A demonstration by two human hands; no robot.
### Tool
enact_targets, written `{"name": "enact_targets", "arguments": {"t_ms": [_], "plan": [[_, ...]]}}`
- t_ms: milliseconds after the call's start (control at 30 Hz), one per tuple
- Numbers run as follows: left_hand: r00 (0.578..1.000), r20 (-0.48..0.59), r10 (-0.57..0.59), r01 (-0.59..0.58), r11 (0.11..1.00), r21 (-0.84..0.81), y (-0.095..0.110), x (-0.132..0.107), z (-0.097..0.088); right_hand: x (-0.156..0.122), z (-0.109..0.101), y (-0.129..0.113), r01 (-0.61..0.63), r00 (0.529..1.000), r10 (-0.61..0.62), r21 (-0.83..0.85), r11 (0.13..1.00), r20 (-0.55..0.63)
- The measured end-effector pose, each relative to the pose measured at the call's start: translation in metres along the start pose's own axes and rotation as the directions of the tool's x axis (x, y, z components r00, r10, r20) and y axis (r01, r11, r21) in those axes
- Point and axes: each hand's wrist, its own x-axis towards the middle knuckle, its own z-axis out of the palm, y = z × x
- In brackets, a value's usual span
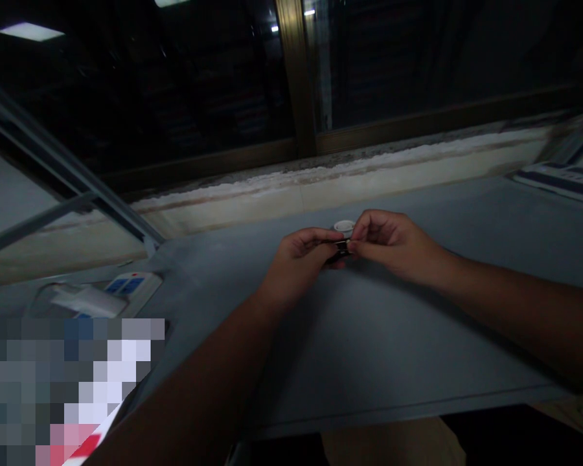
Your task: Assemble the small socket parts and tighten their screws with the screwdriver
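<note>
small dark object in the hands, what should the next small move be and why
Probably a slight adjustment by the right hand at the right end of the small dark object, with the left hand bracing it. The left hand grips it between thumb and fingers, and the right hand pinches close at that end; exactly what it pinches is too small to tell.
</note>
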Motion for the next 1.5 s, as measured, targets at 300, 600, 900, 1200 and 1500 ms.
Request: {"name": "enact_targets", "arguments": {"t_ms": [300,600,900,1200,1500], "plan": [[0.998,0.043,-0.036,0.039,0.996,-0.085,0.002,-0.001,-0.004,0.003,-0.005,0.003,-0.026,1.000,0.026,0.073,0.997,-0.003],[0.994,0.097,-0.050,0.057,0.996,-0.070,-0.002,0.001,-0.010,0.008,-0.012,0.008,-0.067,0.998,0.068,0.085,0.994,-0.014],[0.991,0.134,-0.016,0.022,0.999,-0.038,-0.005,0.003,-0.014,0.006,-0.012,0.010,-0.125,0.992,0.125,0.133,0.983,0.011],[0.989,0.148,-0.001,0.002,1.000,-0.005,0.000,0.000,-0.013,0.008,-0.012,0.001,-0.112,0.992,0.104,0.124,0.986,0.070],[0.991,0.134,0.012,-0.010,1.000,-0.017,-0.001,0.003,-0.015,0.008,-0.014,0.006,-0.108,0.993,0.099,0.149,0.983,0.067]]}}
